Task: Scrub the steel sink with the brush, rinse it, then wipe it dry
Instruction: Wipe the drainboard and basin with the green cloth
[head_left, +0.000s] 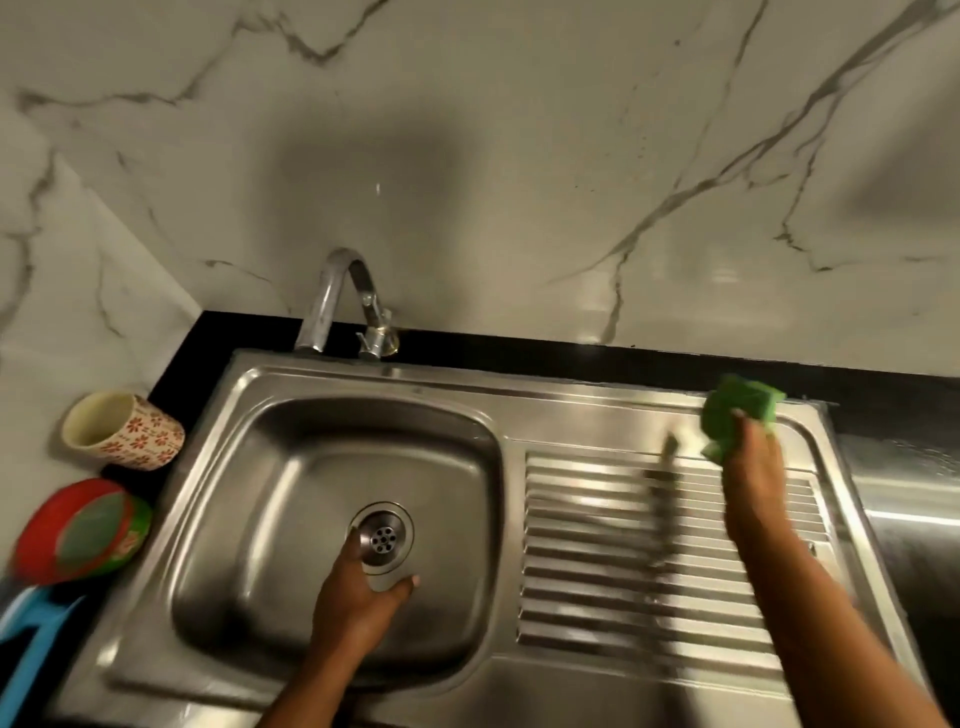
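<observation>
The steel sink (291, 467) fills the counter, its bowl on the left and a ribbed drainboard (623, 561) on the right. A round drain (383, 538) sits in the bowl's floor. My left hand (358, 597) reaches into the bowl, thumb and fingers spread beside the drain, holding nothing. My right hand (753, 478) is over the far right corner of the drainboard and grips a green scrub pad (737, 410). The image is blurred there. A chrome tap (343, 301) stands behind the bowl with no water running.
A floral cup (124, 431) lies on its side left of the sink. Below it sits a red and green tub (83, 530), with a blue plastic item (31, 654) at the bottom left edge. Marble wall behind; black counter strip (675, 364) along the back.
</observation>
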